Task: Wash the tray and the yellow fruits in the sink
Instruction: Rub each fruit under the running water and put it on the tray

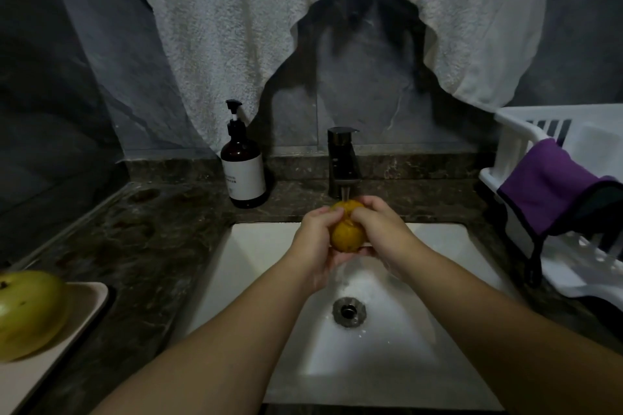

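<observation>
both hands, left hand (315, 239) and right hand (377, 224), curl round yellow fruit (348, 234) (long axis roughly upright) under faucet (343, 162).

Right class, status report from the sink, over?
Left hand and right hand gripping yellow fruit under faucet. Tray on counter, holding second fruit. Nothing obstructing.

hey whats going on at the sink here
A person is washing a round yellow-orange fruit under water running from the dark metal tap, over the white rectangular sink. The left hand and the right hand both grip the fruit from either side. A larger yellow-green fruit sits on the beige tray on the dark counter at the left. A brown pump soap bottle stands beside the tap, and a purple cloth hangs over the white plastic drying rack.
</observation>
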